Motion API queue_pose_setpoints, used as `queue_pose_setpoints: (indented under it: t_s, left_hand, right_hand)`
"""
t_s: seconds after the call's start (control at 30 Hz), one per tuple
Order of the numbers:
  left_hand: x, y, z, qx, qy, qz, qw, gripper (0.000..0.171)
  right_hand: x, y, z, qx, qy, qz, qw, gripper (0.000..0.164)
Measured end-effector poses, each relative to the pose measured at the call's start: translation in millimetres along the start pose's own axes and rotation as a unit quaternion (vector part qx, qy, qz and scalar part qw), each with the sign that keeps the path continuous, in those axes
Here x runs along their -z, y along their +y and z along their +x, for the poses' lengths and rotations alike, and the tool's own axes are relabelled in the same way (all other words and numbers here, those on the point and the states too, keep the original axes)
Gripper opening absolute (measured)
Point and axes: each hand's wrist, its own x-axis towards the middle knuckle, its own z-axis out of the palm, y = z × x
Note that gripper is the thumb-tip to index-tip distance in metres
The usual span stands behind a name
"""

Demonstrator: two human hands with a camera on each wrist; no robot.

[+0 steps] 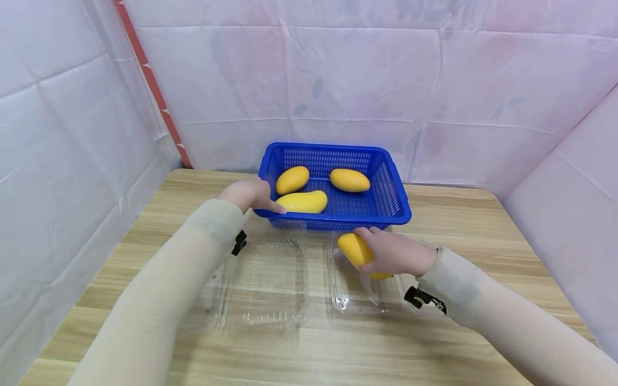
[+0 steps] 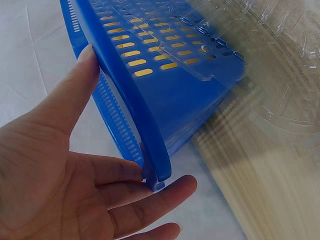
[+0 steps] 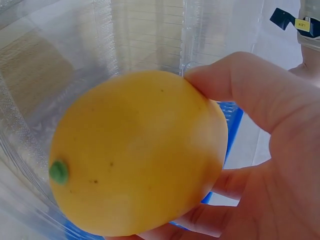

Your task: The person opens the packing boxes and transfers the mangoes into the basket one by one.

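My right hand [image 1: 393, 252] grips a yellow mango [image 1: 354, 249] above a clear plastic container [image 1: 343, 303]. In the right wrist view the mango [image 3: 135, 155] shows a green stem end, with thumb and fingers around its other end. My left hand [image 1: 253, 194] holds the near left corner of a blue plastic basket [image 1: 338, 219]. The left wrist view shows the thumb on the basket rim [image 2: 135, 95] and fingers touching its corner, the outer ones extended past it. Inside the basket lie three mangoes: one back left [image 1: 292, 180], one front left [image 1: 304, 202], one right [image 1: 350, 180].
Another clear plastic container [image 1: 275, 279] lies with its lid spread on the wooden table [image 1: 318, 348], left of the first. White patterned sheets [image 1: 357, 80] hang behind the basket and at both sides.
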Motion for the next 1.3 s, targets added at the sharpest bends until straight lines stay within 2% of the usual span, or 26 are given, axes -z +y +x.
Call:
queue_pose_setpoints:
  t_s: [0.3,0.77,1.13,1.3]
  left_hand:
    - [0.2,0.1,-1.5,0.004,-0.002,-0.007,1.0000,0.086]
    - [-0.1,0.1,-1.0,0.005,-0.001,-0.011,0.9999,0.089]
    - [0.2,-0.9,-0.5,0.005,-0.005,-0.026,0.9996,0.091]
    - [-0.6,-1.2,1.1,0.002,-0.001,-0.019,0.9998,0.091]
  right_hand:
    - [4,-2,-3,0.000,0.007,-0.018,1.000,0.072]
    - [9,-2,-7,0.022,0.031,-0.026,0.999,0.070]
    - [20,-4,-8,0.009,0.029,-0.015,0.999,0.076]
    - [22,-2,-8,0.008,0.027,-0.018,0.999,0.076]
